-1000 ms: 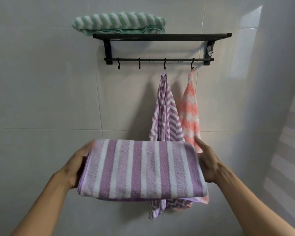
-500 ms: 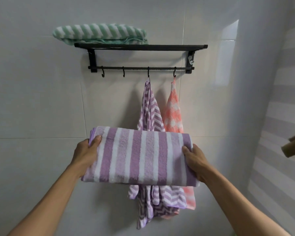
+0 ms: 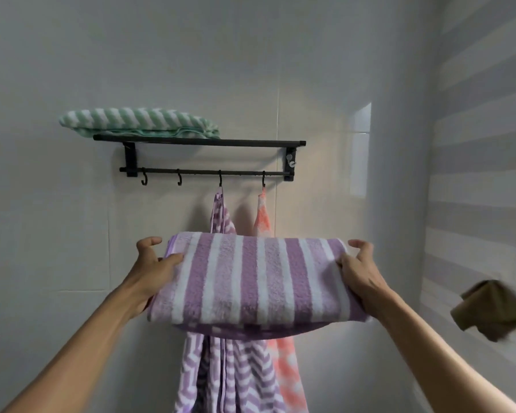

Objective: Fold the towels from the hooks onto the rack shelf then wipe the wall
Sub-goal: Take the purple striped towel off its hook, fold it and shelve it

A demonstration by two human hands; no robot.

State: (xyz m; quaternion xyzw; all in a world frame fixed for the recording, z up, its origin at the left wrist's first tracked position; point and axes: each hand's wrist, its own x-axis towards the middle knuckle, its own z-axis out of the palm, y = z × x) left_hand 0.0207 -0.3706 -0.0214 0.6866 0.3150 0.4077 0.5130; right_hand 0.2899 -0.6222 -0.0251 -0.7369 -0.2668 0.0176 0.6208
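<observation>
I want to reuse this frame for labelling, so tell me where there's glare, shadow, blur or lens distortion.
Head view: a bright reflected patch glares on the wall tile right of the rack; the hanging towels cast soft shadows on the wall; the brown cloth at the right edge is smeared; the striped side wall bows from wide-angle distortion; the folded purple towel is sharp.

I am seeing soft, dim, even light with a cool grey cast on the tiled wall [image 3: 72, 234]. A bright window reflection [image 3: 361, 150] is glaring off the glossy tile at the right. The rack [image 3: 200, 142] and hanging towels are casting faint, warm shadows onto the wall behind them. The wide lens is bending the striped side wall [image 3: 486, 144] at the right edge. A brown cloth [image 3: 489, 308] there is smearing with motion blur; the folded striped towel [image 3: 256, 278] is staying sharp.
</observation>
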